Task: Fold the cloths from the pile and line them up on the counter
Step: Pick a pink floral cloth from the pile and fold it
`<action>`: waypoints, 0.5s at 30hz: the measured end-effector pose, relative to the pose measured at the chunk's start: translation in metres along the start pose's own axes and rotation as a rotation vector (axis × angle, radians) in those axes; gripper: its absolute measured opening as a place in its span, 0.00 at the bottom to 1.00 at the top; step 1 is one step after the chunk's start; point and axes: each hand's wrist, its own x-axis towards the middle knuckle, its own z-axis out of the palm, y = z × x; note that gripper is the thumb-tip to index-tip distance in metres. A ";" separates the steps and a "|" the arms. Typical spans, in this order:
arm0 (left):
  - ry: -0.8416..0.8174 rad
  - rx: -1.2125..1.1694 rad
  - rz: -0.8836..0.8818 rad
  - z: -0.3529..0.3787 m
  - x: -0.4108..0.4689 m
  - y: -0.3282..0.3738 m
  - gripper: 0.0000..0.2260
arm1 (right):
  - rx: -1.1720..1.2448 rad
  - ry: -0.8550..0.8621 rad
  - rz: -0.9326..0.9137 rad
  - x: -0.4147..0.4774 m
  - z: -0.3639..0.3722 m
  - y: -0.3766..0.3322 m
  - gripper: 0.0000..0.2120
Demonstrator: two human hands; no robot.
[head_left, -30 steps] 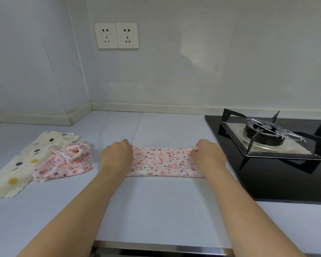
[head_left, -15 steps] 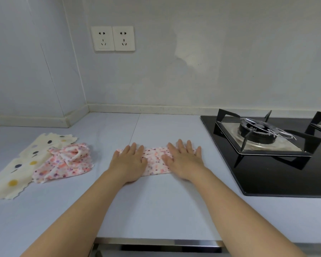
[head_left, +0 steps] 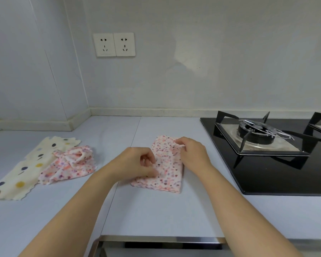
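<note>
Pale grey counter [head_left: 156,210] ran smooth and matt along a plain light wall [head_left: 211,71], with a thin seam crossing it left of the stove [head_left: 267,164]. The stove was a glossy black glass panel set into the counter, with a round burner [head_left: 252,130] under angular black metal supports.

From the head view, both bare forearms reached forward from the near edge to a spot just left of the stove. The left hand [head_left: 135,162] lay with its knuckles up and its fingers curled in, thumb and fingertips pinching the side of the folded cloth [head_left: 167,164] farther from the stove. The right hand [head_left: 193,154] sat on the side nearer the stove, its fingers bent and gripping the far corner. The cloth lay flat on the counter, a soft rectangle of pink flowered fabric with a wavy near hem.

Well left of the stove, a crumpled cloth [head_left: 70,166] of the same flowered print lay bunched, overlapping a cream dotted cloth [head_left: 26,167] with scalloped edges, spread flat. Two white sockets [head_left: 114,44] sat on the wall above and left of the stove. A brushed metal strip [head_left: 156,239] trimmed the counter's near edge.
</note>
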 end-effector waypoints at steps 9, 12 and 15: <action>0.257 -0.081 -0.014 0.008 0.007 -0.014 0.08 | 0.009 -0.393 -0.202 0.002 -0.007 0.008 0.37; 0.319 -0.233 -0.008 0.004 0.009 -0.013 0.07 | 0.218 -0.343 -0.306 -0.002 -0.001 -0.003 0.28; 0.351 -0.257 -0.009 0.003 0.008 -0.014 0.09 | 0.354 -0.258 -0.289 -0.005 0.002 -0.011 0.19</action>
